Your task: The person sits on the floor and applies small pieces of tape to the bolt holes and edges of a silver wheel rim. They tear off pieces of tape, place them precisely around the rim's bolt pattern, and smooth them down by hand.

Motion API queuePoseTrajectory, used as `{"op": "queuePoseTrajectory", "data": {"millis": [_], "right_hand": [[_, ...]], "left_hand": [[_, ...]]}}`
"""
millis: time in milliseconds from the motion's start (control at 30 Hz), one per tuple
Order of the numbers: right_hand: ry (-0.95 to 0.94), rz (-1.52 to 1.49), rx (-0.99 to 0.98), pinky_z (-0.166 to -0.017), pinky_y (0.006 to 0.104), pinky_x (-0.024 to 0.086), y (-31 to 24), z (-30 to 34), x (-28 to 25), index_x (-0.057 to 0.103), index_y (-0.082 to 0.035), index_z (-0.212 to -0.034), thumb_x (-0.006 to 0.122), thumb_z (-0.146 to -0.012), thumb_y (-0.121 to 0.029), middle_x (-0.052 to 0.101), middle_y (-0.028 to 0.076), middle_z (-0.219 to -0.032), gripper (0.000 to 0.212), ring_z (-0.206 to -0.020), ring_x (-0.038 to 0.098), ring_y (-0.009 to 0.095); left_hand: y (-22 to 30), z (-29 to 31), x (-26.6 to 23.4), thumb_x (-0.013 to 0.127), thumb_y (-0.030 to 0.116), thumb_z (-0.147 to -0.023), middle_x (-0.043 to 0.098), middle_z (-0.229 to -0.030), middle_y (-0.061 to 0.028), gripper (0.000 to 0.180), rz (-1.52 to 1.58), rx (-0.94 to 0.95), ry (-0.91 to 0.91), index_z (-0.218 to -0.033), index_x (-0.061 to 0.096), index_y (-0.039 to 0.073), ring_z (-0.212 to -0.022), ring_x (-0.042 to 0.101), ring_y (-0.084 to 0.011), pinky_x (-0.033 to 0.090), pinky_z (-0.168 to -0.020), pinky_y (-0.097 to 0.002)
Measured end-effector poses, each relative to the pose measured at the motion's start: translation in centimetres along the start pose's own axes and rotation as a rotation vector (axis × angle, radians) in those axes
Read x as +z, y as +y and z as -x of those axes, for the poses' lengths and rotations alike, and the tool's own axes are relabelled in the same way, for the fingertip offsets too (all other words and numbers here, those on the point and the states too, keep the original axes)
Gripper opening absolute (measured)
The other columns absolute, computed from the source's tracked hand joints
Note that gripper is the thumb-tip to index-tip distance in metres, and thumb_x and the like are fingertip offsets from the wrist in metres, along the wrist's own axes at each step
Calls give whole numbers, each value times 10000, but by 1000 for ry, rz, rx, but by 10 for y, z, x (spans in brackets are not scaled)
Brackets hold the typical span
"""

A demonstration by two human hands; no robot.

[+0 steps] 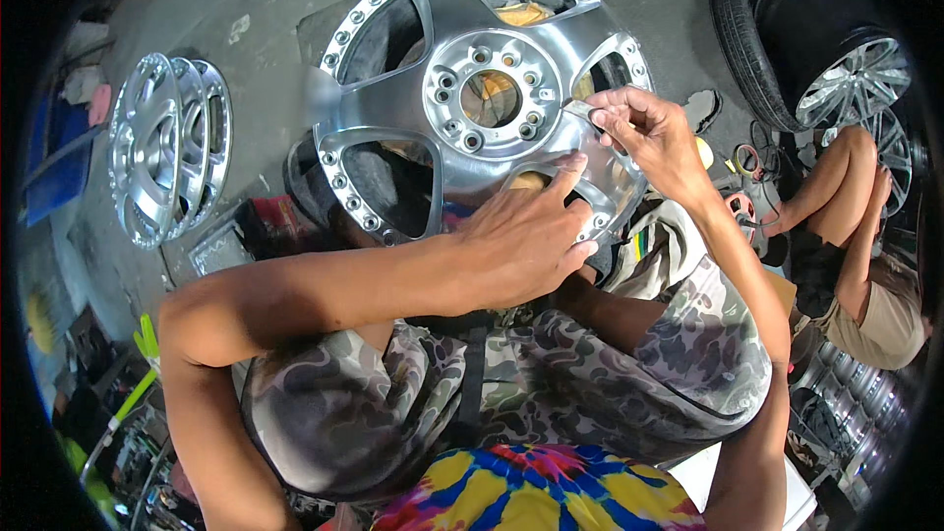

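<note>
A polished silver wheel centre (379,106) with several spokes and a bolt-holed rim lies in front of me, on top of a dark tyre-like ring. My left hand (521,234) rests on its near side, fingers loosely apart and the index finger stretched toward the hub; it holds nothing. Above the right spoke, my right hand (649,136) pinches a small pale grey piece (578,110) between thumb and fingers. The piece's tip meets the metal beside the hub ring. Whether it is folded sandpaper or something else is too small to tell.
Several similar silver wheel centres (147,152) stand on edge at the left. A tyre (747,49) and a black-barrelled wheel (811,5) are at the far right. Below them another person (836,197) sits by a spoked wheel. A red and black box-like object (275,221) lies left of my wheel.
</note>
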State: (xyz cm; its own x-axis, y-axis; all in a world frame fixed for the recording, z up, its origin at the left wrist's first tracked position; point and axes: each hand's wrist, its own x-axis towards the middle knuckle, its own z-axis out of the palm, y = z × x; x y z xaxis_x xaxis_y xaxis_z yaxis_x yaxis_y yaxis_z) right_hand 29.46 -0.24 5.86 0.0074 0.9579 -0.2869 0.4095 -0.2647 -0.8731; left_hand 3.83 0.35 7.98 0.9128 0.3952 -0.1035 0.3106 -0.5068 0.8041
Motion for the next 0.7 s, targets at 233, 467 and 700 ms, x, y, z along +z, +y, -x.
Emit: {"op": "queuePoseTrajectory", "data": {"millis": [233, 467, 700], "right_hand": [[-31, 130, -11, -723, 244, 527, -8, 1, -3, 746, 9, -1258, 691, -1084, -121, 725, -4, -933, 224, -796, 620, 51], [-55, 133, -48, -711, 300, 555, -10, -1, 0, 769, -11, -1249, 682, -1052, -59, 704, 78, -970, 221, -770, 665, 110], [-69, 181, -111, -679, 260, 508, -3, 0, 0, 758, -6, -1289, 676, -1088, -134, 630, 17, -915, 252, -755, 597, 66]], "left_hand": [[5, -16, -5, 633, 339, -1062, 305, -1661, -392, 405, 114, -129, -60, -1212, 640, -38, -1198, 650, -539, 509, -1055, -586], [-5, -15, 6, 618, 351, -1064, 298, -1639, -427, 419, 61, -77, 65, -1168, 640, -54, -1070, 680, -533, 524, -1007, -582], [-12, -13, 13, 624, 338, -1047, 358, -1550, -515, 429, 41, 14, 148, -1123, 653, -83, -893, 730, -535, 580, -903, -581]]}}
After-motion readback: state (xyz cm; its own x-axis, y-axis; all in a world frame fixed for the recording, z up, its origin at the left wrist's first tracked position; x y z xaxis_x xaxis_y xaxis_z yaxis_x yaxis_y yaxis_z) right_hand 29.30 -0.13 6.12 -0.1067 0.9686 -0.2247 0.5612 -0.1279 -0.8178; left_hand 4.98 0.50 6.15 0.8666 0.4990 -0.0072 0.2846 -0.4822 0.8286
